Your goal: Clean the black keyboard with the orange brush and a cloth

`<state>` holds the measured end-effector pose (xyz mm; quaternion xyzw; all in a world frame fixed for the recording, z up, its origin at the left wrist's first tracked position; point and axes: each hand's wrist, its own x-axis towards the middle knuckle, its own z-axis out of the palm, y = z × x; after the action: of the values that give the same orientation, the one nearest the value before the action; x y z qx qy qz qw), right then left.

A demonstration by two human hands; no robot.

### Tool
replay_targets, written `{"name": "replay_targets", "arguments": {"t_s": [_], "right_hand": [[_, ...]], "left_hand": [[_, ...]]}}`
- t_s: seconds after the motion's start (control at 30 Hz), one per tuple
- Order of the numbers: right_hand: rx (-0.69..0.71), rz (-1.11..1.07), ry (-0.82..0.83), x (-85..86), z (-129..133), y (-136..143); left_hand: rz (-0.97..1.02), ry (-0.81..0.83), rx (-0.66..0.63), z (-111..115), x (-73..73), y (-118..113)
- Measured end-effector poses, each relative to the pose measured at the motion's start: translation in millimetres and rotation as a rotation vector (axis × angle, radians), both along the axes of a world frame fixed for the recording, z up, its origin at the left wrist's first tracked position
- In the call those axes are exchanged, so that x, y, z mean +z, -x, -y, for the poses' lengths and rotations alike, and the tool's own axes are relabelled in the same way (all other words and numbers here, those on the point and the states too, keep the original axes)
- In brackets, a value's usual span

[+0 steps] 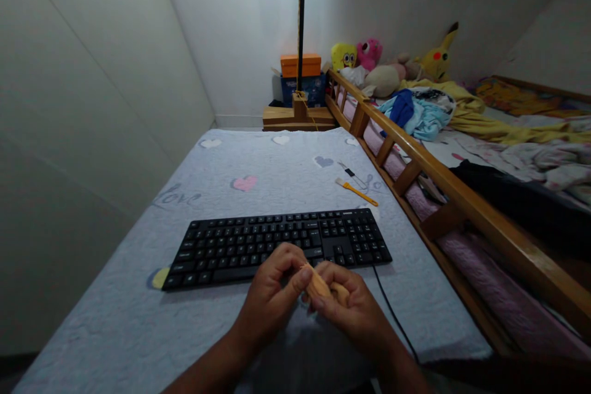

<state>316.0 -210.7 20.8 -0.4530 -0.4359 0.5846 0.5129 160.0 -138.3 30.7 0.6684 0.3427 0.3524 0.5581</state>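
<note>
Tan cloth (318, 283), a small bunched piece, sits pinched between two bare hands at the near edge of a table (115, 295) covered in a pale grey sheet printed with hearts. From the left, the left hand (272, 292) curls its fingers closed around one end of the cloth, thumb pressed on top. The right hand (348, 301) grips the other end, its fingers folded over the fabric, so both hands meet knuckle to knuckle over it. Just beyond them lies a black keyboard (277, 245), its cable (392, 314) trailing off the near right edge of the table. Farther back and to the right, a yellow-handled tool (356, 191) and a small dark tool (348, 170) rest on the sheet. A wooden bed rail (443, 178) runs along the table's right side, with heaped clothes (418, 112) and plush toys (369, 58) on the bed behind it.
</note>
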Motion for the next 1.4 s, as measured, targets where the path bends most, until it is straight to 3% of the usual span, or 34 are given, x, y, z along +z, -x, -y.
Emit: {"name": "replay_targets", "arguments": {"t_s": [0.2,0.43,0.53,0.7,0.9,1.03,1.13,1.3,1.4], "right_hand": [[-0.005,-0.466,0.105,-15.1,0.1,9.0],[-0.08,-0.585,0.136,-23.3,-0.3,13.8],[-0.098,-0.537,0.09,-20.7,-1.3,13.9],[-0.132,-0.459,0.049,-17.6,-0.8,17.5],[-0.177,-0.406,-0.005,-12.7,-0.3,19.8],[-0.249,-0.337,0.021,-7.2,-1.1,7.6],[-0.366,-0.261,0.038,-0.1,-2.6,-17.3],[-0.429,0.266,-0.04,15.1,-17.6,-83.8],[-0.475,0.655,-0.246,14.3,-34.1,-119.9]], "left_hand": [[0.092,0.274,-0.056,-0.1,1.2,-3.6],[0.063,0.263,-0.069,3.2,-6.8,-4.1],[0.01,0.113,-0.03,5.8,-8.4,-4.0],[-0.107,-0.248,0.166,8.3,-7.5,-3.6],[-0.116,-0.391,0.237,11.9,-10.7,-4.1],[-0.148,-0.383,0.232,13.9,-13.2,-0.7],[-0.171,-0.406,0.244,10.0,-11.3,10.3],[-0.251,-0.477,0.332,-19.2,11.1,44.6],[-0.353,-0.485,0.49,-50.5,30.2,69.3]]}}
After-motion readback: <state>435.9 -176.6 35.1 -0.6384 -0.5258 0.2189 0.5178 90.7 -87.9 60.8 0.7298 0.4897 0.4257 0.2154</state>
